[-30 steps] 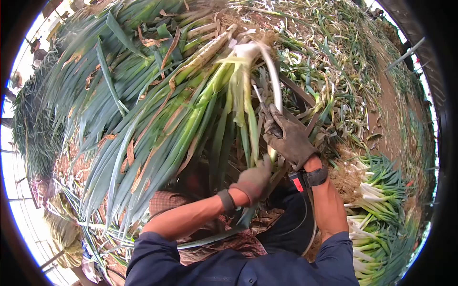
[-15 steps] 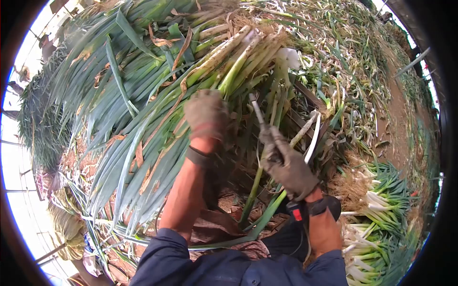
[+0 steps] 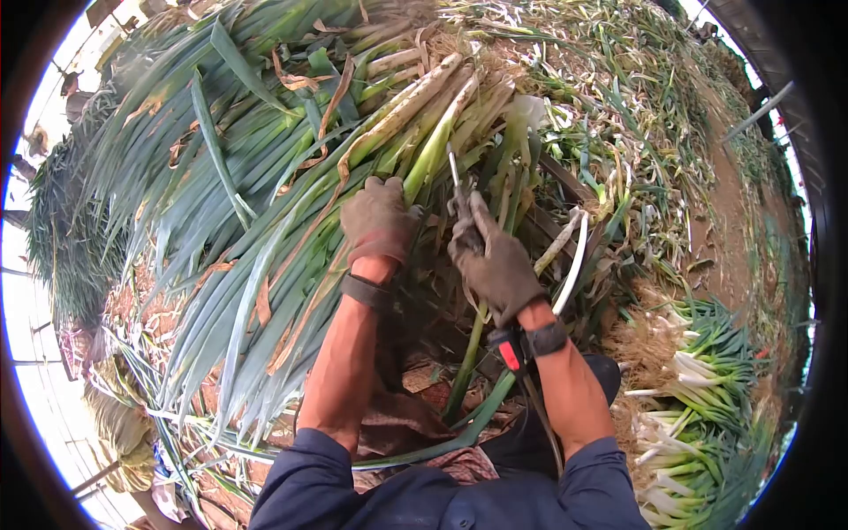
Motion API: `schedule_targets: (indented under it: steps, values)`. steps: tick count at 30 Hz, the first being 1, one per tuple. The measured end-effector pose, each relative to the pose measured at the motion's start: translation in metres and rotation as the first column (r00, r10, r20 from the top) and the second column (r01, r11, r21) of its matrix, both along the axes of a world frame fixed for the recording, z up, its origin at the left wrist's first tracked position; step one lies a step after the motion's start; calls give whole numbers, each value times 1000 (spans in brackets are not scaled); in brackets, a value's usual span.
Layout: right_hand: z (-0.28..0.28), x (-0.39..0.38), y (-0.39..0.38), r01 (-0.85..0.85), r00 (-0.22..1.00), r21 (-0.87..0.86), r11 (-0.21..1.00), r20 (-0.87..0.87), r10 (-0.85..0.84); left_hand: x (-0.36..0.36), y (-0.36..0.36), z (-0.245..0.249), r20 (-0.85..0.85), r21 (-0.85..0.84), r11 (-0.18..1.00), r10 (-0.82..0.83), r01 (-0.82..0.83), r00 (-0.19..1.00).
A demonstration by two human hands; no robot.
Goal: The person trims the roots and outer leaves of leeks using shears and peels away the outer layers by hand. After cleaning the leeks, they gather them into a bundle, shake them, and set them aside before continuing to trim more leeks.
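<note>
My left hand (image 3: 380,219), in a brown work glove, is closed around a leek (image 3: 433,152) at the front of a big heap. The leek's pale end points up and right. My right hand (image 3: 499,269), gloved too, grips an air blow gun (image 3: 455,168) whose thin metal nozzle points up beside that leek. Its black and red rear part (image 3: 507,352) shows below my wrist, with a hose running down from it. The gun's handle is mostly hidden in my fingers. Other leeks of the heap (image 3: 212,185) lie with roots towards the upper right.
Stripped leaves and peelings (image 3: 618,132) cover the ground at the upper right. Cleaned leeks (image 3: 698,380) with white stems lie in bunches at the lower right. A dark green pile (image 3: 75,230) stands at the far left. Loose leaves hang near my lap.
My right hand has moved left and slightly up, bringing the nozzle close to the leek by my left hand. The left hand has shifted little and looks steadier.
</note>
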State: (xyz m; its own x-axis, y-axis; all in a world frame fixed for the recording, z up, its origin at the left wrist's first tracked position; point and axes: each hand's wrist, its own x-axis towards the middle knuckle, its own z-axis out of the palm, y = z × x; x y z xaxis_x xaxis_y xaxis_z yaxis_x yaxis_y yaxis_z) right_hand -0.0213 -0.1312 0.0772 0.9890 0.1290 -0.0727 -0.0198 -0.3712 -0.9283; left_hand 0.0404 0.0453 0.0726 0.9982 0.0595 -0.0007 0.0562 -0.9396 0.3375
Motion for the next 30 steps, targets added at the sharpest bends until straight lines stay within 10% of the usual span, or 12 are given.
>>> schedule_targets:
  steps: [5,13,15,17,23,25,26,28,30]
  values:
    - [-50,85,-24,98,995,181,979,-23,-96,4,-1,6,-45,45,999,10,-8,999]
    - [-34,166,-47,190,981,-533,825,65,-184,14,-2,9,-85,108,994,-23,32,996]
    - [-27,142,-40,184,980,-502,845,30,-196,13,-3,9,-71,130,990,-44,53,997]
    - [-38,101,-32,47,990,25,999,134,-50,16,-4,0,-16,172,984,-35,37,999]
    - [-18,-28,-17,-22,1000,15,1000,21,22,26,0,9,-34,177,981,-78,83,996]
    - [-32,-61,-9,158,930,764,626,-328,165,30,2,20,-55,172,980,-92,101,994]
    - [-30,-77,-7,158,933,771,616,-321,162,31,2,24,-74,186,975,-106,118,992]
    - [-22,-100,-8,-134,991,202,970,29,131,28,0,24,-103,226,964,-118,139,988]
    - [-37,-97,-10,-75,997,224,972,41,67,22,2,8,-66,249,958,-131,143,989]
